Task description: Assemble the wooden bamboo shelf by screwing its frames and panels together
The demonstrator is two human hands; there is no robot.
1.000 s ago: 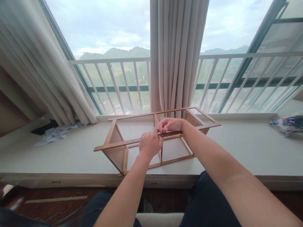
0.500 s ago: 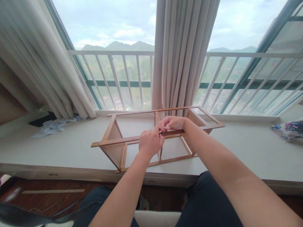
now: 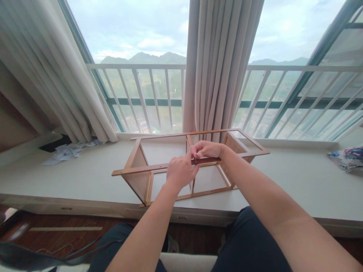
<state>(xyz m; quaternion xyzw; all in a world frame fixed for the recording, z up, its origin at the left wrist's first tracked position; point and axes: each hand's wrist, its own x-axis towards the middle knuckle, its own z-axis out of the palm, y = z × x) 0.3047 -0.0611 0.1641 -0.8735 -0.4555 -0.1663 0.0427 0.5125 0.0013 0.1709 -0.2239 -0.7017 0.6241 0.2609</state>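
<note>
A brown wooden frame (image 3: pixel 141 167), like a small open shelf, lies on its side on the white window ledge. My left hand (image 3: pixel 181 172) is closed around its near upper rail, close to the middle crosspiece. Just to the right, my right hand (image 3: pixel 208 149) pinches a small shiny metal piece (image 3: pixel 197 155) over the same rail. Its exact kind is too small to tell, and fingers cover part of it. The fingertips of both hands almost meet at the joint between rail and crosspiece.
Crumpled white papers (image 3: pixel 64 154) and a dark flat item lie on the ledge at left. A patterned cloth bundle (image 3: pixel 347 156) sits at far right. Behind the frame hang grey curtains (image 3: pixel 218 68) and a white railing (image 3: pixel 136 67). A pale strip (image 3: pixel 66 229) lies on the floor.
The view has shifted slightly. Both hands stay at the same joint; the right fingers have turned a little on the metal piece, and the left thumb sits slightly farther from it.
</note>
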